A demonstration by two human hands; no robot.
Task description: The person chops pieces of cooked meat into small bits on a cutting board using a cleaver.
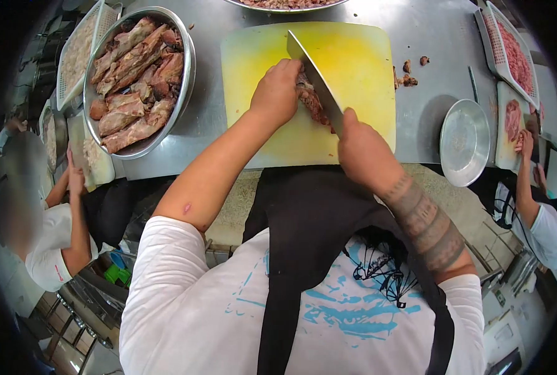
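Observation:
On the yellow cutting board, my left hand is closed on the left side of a piece of cooked meat. My right hand grips a cleaver by its handle, which is hidden in the fist. The blade slants up and to the left, right against the meat and close to my left fingers. Part of the meat lies hidden behind the blade and the left hand.
A steel bowl of cooked meat pieces stands left of the board. To the right are meat scraps and a metal dish. White baskets of chopped meat flank the table. Other people work at both sides.

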